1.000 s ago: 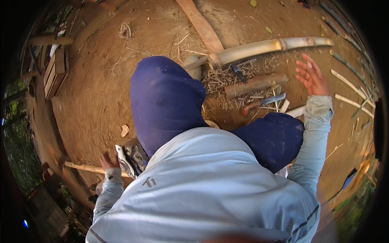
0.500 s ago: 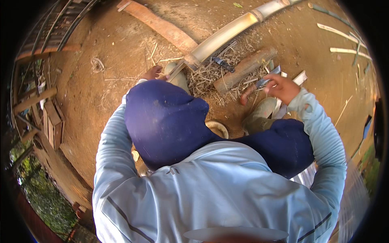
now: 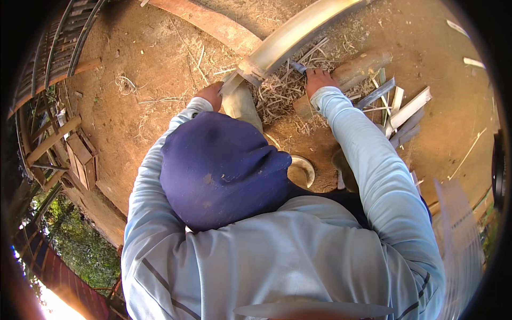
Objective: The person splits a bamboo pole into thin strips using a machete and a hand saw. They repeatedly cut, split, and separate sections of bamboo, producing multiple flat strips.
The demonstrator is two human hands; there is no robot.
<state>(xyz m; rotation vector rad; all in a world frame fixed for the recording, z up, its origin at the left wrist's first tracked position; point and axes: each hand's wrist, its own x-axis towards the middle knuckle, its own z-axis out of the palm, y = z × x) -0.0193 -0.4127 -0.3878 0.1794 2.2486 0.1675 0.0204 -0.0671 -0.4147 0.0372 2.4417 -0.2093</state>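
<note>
A long split bamboo pole (image 3: 298, 33) slants down from the upper right, its near end close to my left knee. My left hand (image 3: 210, 95) is closed at that near end, fingers against the narrow split tip. Over a heap of shavings (image 3: 280, 93), my right hand (image 3: 320, 81) is wrapped round a knife, whose handle it mostly hides. Part of the knife (image 3: 298, 67) shows just ahead of the fingers. A wooden log (image 3: 365, 69) lies beside my right hand. Right of my forearm rests a grey blade (image 3: 376, 93); its handle is out of sight.
Split bamboo pieces (image 3: 408, 110) lie to the right of my arm. A round pale bowl (image 3: 302, 169) sits between my legs. A flat reddish board (image 3: 213, 22) stretches across the dirt ahead. At the left stand a wooden box (image 3: 81, 160) and a slatted structure (image 3: 69, 48).
My right hand has moved left and forward from above the other blade to the knife on the shavings and closed round it. My left hand has closed in on the bamboo's end.
</note>
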